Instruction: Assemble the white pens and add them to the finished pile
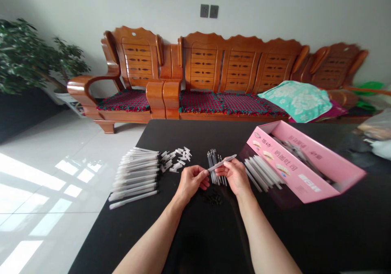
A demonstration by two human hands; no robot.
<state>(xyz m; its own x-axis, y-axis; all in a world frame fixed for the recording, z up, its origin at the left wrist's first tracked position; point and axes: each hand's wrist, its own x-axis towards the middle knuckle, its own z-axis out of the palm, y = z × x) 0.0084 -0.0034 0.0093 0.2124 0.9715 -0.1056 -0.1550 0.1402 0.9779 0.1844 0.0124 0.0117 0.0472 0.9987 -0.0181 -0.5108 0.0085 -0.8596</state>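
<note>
A whitish pen [224, 162] is held slanting above the table between my two hands. My right hand [236, 177] grips its barrel, and my left hand [193, 180] pinches at its lower left end; a small part there may be hidden by the fingers. Just beneath lie several thin dark-tipped refills [213, 158]. Small black plugs [214, 198] form a pile nearer to me. White pen caps [184, 154] are scattered left of my hands. Farther left is a stack of pens [136, 172] with black ends. On the right, loose white barrels [265, 172] lie side by side.
A pink open box [290, 160] with more items inside stands on the black table [171, 133] at the right. Behind are a wooden bench [238, 68] with a turquoise cushion [297, 98] and an armchair [134, 62]. A potted plant [33, 58] stands far left.
</note>
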